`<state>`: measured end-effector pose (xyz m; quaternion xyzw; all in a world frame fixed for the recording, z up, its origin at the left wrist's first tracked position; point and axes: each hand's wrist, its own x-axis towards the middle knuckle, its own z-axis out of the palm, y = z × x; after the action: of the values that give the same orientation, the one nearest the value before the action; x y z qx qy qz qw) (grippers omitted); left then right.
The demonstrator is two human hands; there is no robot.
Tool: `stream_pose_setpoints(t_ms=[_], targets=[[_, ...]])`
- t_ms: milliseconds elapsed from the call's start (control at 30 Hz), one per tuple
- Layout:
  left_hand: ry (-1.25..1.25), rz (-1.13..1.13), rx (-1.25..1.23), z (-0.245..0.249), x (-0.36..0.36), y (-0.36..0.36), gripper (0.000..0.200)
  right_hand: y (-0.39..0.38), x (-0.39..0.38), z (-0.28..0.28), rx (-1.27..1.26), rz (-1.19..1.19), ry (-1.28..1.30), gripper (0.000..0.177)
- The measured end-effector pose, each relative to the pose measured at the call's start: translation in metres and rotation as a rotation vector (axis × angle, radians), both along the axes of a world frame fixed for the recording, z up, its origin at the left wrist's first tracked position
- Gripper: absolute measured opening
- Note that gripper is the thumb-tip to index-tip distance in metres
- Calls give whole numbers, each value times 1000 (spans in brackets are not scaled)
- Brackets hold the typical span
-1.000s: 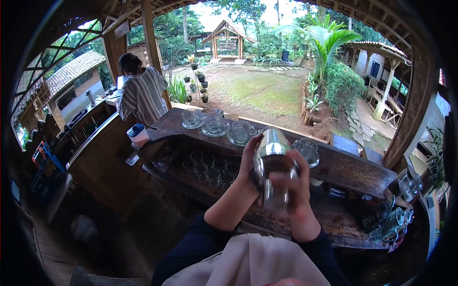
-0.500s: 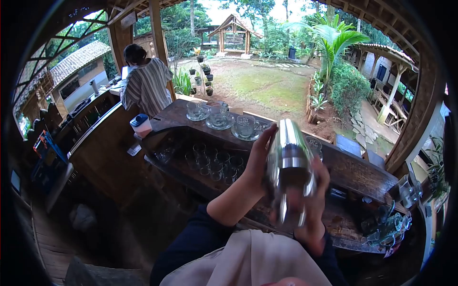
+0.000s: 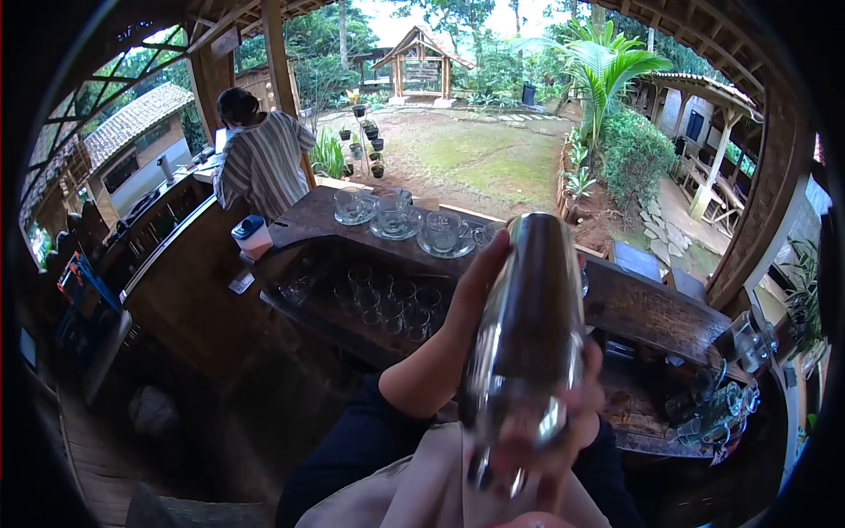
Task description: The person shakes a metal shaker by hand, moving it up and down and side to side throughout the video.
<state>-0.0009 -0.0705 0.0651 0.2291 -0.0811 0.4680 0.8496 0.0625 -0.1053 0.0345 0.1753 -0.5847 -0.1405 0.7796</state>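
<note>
A shiny metal cocktail shaker [image 3: 528, 317] is held up in front of my chest, tilted, its wide end pointing away from me. My left hand [image 3: 482, 280] wraps along its left side near the far end. My right hand [image 3: 576, 409] grips the lower right side, closer to my body, and is partly blurred by motion. The shaker hides most of the left fingers. Beyond it on the wooden counter [image 3: 651, 308] stand glass cups on saucers, the nearest being a glass cup [image 3: 446, 233] just left of the shaker.
Several clear glasses [image 3: 387, 299] stand on the shelf under the counter. Glass mugs [image 3: 722, 405] and a glass jar [image 3: 751, 343] are at the right end. A plastic container with a blue lid [image 3: 253, 236] sits at the left. A person in a striped shirt [image 3: 268, 163] stands farther left.
Both hands and the shaker have come nearer to me and lower, and the shaker now looks larger and shows more of its length. The view has shifted slightly.
</note>
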Motion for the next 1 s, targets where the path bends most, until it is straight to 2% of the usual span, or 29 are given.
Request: stream_pose_setpoints(t_ms=[33,100,133,167,200,233,300,333,367,400,433,467,500,567,600,633,667,700,733,767,800,833,867,900,933,967,1000], targets=[[-47,37,66,2,2,-8,50,0,4,-1,-5,3,3,66],[-44,94,34,-10,5,9,51,-3,33,-6,-219,-105,-265,68],[-131,-113,-4,-31,3,37,59,-4,47,-7,-319,-160,-396,69],[-219,-318,-40,-55,2,63,70,-11,60,-2,-710,-205,-556,67],[-183,-417,-70,-81,6,82,62,22,46,-35,-1012,-180,-370,76],[-89,-212,-233,-85,5,74,48,71,56,-40,-305,-367,-496,69],[-233,-203,28,-87,14,71,57,40,54,-21,-671,-352,-399,46],[47,-37,-186,-54,10,50,49,11,64,-17,-827,-230,-412,41],[102,0,-159,-35,10,33,53,-10,73,-17,-986,-105,-422,38],[44,-35,-69,-15,8,12,55,-9,71,-14,-985,-113,-415,38],[-14,-71,19,-5,8,-1,58,-7,65,-10,-870,-100,-386,41],[-12,86,98,-10,13,-3,61,-6,56,-6,-753,-86,-357,45],[-6,81,96,-13,12,3,61,-5,46,-3,-642,-68,-328,49],[-32,-153,62,-22,9,26,60,-7,34,0,-418,-29,-279,60],[-46,-225,-53,-31,11,39,57,-4,66,-1,-614,-299,-608,65],[-90,-173,-255,-41,16,48,53,23,60,-19,-770,-384,-548,67],[-113,-164,-218,-75,16,68,51,69,61,-32,-208,-560,-547,69],[-138,-153,-178,-78,14,70,50,63,65,-32,-199,-559,-550,69],[-137,-175,-122,-80,14,72,48,51,69,-32,-466,-407,-529,66],[17,-155,-228,-55,12,58,49,35,71,-31,-740,-245,-502,64],[33,-139,-133,-37,9,39,50,8,69,-18,-641,-268,-548,50],[49,-122,-34,-24,7,25,51,-23,66,-39,-991,87,-373,54],[-63,-40,112,-21,10,17,55,-47,59,-47,-1311,454,-173,65],[-175,41,266,-23,15,11,60,-41,57,-47,-1307,459,-180,65],[-334,19,381,-27,20,10,61,-29,56,-45,-1160,281,-271,62],[-334,20,385,-31,16,19,61,-16,54,-39,-1008,103,-353,59],[-277,-155,197,-40,10,36,60,-1,51,-31,-852,-75,-426,57]])
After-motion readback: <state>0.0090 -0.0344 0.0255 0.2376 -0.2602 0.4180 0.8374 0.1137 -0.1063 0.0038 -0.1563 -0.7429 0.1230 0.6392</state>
